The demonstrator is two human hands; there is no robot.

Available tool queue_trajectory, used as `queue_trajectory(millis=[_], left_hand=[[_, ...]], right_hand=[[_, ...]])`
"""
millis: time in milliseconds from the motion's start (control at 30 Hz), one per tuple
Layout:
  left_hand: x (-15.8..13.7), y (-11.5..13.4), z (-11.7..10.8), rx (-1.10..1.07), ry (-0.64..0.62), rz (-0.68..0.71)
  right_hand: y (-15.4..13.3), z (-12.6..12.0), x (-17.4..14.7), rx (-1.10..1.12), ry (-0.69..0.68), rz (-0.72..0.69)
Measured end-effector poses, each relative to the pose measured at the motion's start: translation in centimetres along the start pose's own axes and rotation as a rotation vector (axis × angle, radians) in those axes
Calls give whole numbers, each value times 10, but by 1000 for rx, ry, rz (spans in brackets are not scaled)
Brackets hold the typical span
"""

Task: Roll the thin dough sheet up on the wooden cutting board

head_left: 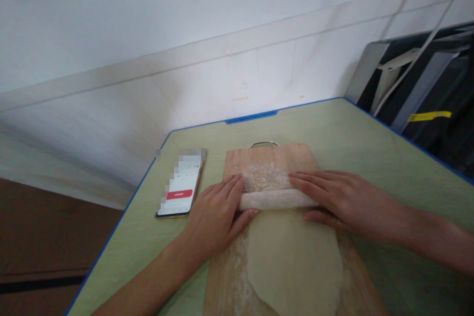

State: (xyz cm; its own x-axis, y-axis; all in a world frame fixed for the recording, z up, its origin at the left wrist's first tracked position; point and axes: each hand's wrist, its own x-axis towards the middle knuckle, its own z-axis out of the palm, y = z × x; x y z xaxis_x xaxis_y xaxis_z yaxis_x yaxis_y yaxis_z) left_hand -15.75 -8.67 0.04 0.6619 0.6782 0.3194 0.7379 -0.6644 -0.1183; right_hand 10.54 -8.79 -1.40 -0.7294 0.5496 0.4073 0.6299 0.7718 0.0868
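Note:
A flat, pale sheet of dough (296,261) lies on a floured wooden board (222,276). Across its far edge rests a whitish, floury rolling pin (276,200); whether a layer of dough is wound around it I cannot tell. My left hand (218,212) is closed over the pin's left end, thumb on the near side. Over the right end my right hand (340,200) grips in the same way, fingers on the far side and thumb near the dough. Both ends of the pin are hidden under the hands. Loose flour covers the board just beyond it.
Left of the board a phone (181,182) lies on the green table (314,128), which has a blue edge. The board's metal handle (264,143) points toward the white wall (207,79). Dark items with a yellow strip (429,116) stand beyond the table's right edge.

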Motion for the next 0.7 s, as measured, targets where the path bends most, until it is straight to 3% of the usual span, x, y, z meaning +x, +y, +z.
queue_trajectory(millis=[700], left_hand=[[0, 0, 0, 18, -11, -16]], right_hand=[[5, 0, 2, 106, -69, 59]])
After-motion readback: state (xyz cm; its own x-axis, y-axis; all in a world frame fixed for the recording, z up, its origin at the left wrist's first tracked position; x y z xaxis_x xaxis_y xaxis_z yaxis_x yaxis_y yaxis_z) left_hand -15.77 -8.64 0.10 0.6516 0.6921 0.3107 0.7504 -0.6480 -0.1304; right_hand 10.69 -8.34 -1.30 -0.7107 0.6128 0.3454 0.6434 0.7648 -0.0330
